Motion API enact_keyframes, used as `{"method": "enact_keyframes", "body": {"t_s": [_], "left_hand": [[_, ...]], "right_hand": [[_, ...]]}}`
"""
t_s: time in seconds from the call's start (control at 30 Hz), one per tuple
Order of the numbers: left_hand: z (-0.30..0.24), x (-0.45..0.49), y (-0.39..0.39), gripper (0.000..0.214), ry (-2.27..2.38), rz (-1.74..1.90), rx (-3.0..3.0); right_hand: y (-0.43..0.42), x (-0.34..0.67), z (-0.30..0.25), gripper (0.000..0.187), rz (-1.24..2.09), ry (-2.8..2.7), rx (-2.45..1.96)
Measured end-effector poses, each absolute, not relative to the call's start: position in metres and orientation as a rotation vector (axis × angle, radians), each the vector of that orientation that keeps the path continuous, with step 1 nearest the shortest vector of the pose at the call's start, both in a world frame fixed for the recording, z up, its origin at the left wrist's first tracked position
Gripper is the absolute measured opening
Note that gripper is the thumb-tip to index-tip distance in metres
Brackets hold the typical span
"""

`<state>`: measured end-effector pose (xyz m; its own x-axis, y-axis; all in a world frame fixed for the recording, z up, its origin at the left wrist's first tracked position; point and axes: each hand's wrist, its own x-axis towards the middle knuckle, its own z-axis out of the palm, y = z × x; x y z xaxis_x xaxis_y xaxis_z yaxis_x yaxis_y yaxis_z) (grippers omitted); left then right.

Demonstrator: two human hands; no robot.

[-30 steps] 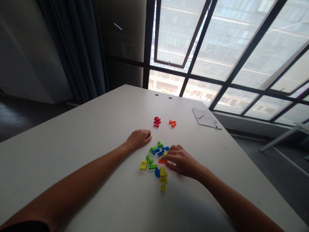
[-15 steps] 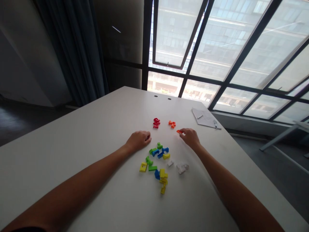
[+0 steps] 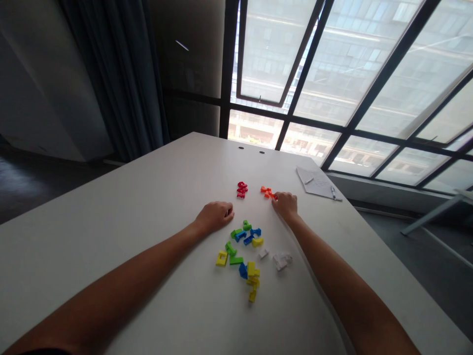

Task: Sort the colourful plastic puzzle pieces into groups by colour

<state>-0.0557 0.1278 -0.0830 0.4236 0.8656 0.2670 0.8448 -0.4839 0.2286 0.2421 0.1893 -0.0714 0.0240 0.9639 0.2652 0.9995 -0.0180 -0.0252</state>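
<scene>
My right hand pinches an orange plastic block at the right end of a small group of orange blocks. My left hand rests on the table with its fingers curled in, and nothing shows in them. Just beyond it lies a small cluster of red blocks. Nearer to me are several green blocks, blue blocks and yellow blocks, loosely mixed. White blocks lie to the right of these, beside my right forearm.
The white table reaches to tall windows at the back. Toward its right edge lie a sheet of paper and pens. A dark curtain hangs at the left. Beyond the right edge stands a metal frame.
My right hand has moved left with the orange block, bringing it up against the other orange blocks. My left hand stays in place. The view has shifted slightly.
</scene>
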Motion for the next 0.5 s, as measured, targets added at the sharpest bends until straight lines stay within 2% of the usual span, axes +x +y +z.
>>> {"method": "enact_keyframes", "body": {"t_s": [0.23,0.4,0.5], "left_hand": [[-0.085,-0.056,0.129,0.027,1.555,0.555,2.614],[-0.084,-0.055,0.129,0.027,1.564,0.553,2.618],[-0.084,-0.055,0.129,0.026,1.566,0.548,2.618]], "right_hand": [[0.186,0.240,-0.078,0.033,-0.221,-2.083,-2.052],[0.170,0.248,-0.082,0.045,-0.204,-2.093,-1.947],[0.153,0.258,-0.084,0.040,-0.164,-2.138,-1.818]]}}
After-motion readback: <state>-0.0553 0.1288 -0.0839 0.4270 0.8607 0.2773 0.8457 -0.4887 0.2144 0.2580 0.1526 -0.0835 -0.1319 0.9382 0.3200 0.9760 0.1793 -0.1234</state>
